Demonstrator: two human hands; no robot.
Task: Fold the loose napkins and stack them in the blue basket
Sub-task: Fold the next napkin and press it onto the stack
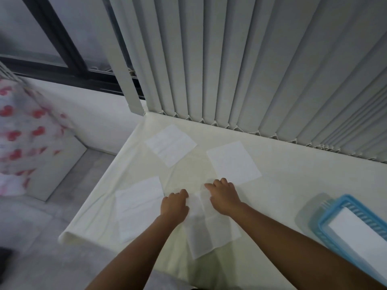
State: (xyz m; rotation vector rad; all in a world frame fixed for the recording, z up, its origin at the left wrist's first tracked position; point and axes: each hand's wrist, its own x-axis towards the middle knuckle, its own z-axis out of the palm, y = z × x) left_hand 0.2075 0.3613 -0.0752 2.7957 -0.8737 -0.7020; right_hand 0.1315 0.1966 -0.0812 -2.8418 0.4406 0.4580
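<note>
— Where are the hands?
— Left hand (174, 206) and right hand (224, 195) both rest on the nearest napkin (209, 229), fingers curled on its far edge; whether they grip it, I cannot tell.
— The blue basket (326, 216)?
— On the bench (282, 185), right side, with white napkins inside.

We cannot see the far corners of the nearest napkin (206, 229), because our left hand (174, 206) and right hand (224, 197) lie over them, and our fingertips curl out of sight against the sheet. Whether we are pinching its edge or only pressing it, we cannot tell. The blue basket (326, 214) is cut off by the right edge, so its far side and most of the white stack (360, 229) inside stay unseen; we cannot count the layers. The red-patterned cloth (23, 130) at the left is blurred and cropped.
</note>
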